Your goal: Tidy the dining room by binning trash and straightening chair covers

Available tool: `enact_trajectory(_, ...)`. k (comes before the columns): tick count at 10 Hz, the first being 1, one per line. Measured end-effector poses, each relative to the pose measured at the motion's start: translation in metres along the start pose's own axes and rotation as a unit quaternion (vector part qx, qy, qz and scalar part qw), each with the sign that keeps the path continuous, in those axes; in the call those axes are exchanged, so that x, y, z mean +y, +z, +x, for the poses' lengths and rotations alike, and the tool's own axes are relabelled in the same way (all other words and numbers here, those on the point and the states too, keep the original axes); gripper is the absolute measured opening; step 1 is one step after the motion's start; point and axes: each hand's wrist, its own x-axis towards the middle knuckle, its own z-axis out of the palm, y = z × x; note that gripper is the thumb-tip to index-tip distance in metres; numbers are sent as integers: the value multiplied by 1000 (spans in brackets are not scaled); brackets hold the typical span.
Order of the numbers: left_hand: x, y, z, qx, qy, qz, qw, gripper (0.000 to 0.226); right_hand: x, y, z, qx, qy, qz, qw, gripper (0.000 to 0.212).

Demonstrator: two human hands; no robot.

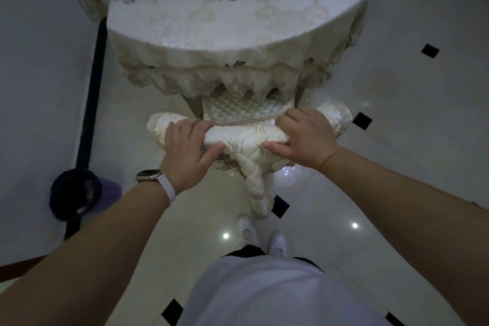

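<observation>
Both hands are clamped on the chair cover [246, 137] along the top of the chair back: left hand [186, 152] near the left end, right hand [304, 137] near the right, fingers curled over the front and thumbs pressing in from my side. So this looks like the cover-straightening bit, not the trash part. Fabric is bunched between the hands and a quilted strip hangs down the back, so I'd guess the next move is tugging both ends evenly so it sits flat, without yanking it off the corners. Chair's pushed in under the near edge of the table, quilted seat pad [238, 111] poking out below the lace tablecloth [232, 24]. Floor is glossy pale tile with small black diamonds. Purple mesh bin [87, 194] with a dark liner sits by the left wall.
</observation>
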Motion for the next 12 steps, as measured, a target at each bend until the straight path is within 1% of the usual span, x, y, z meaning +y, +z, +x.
enact_trajectory(2,-9,2,19,3,1,-9,1000,61,9,5,18,8,-4,8,1000,69)
enact_trajectory(3,-10,4,22,5,-3,-19,1000,65,10,7,19,23,-5,9,1000,68)
enact_trajectory(4,-10,4,23,0,-7,-26,1000,67,11,8,20,21,-2,14,1000,70)
enact_trajectory(6,-6,1,20,14,-4,-34,999,58,8,2,20,-25,24,26,999,76)
enact_trajectory(7,-4,-1,18,16,-4,-36,999,60,4,-4,20,-54,38,25,998,77)
enact_trajectory(8,-3,-6,16,0,-11,-46,999,63,-3,-13,18,-96,53,16,994,73)
enact_trajectory(10,4,-16,5,1,14,-67,998,59,-30,-35,11,-144,79,1,986,64)
enact_trajectory(12,20,-29,-9,47,58,-46,996,51,-48,-56,4,-116,72,-29,990,56)
